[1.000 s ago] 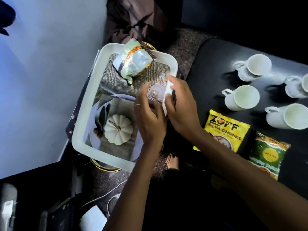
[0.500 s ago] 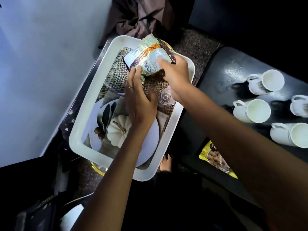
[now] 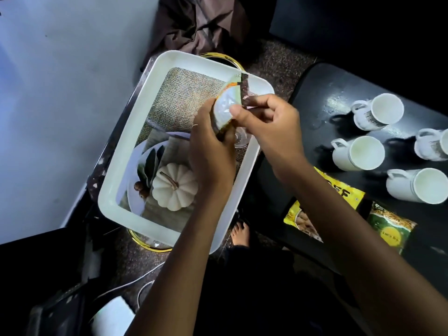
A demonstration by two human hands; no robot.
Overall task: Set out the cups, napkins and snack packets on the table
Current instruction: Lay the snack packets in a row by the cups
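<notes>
yellow snack packet with black letters, partly hidden, ending "SF", other packets' print unreadable

Your left hand and right hand both grip a snack packet above the white tray, which holds a small white pumpkin. On the black surface to the right stand four white cups, with a yellow packet and a green packet lying near them.

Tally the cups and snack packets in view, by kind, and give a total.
Cups: 4, all on the black table
Snack packets: 3, two on the table, one held in both hands
Total: 7
</notes>
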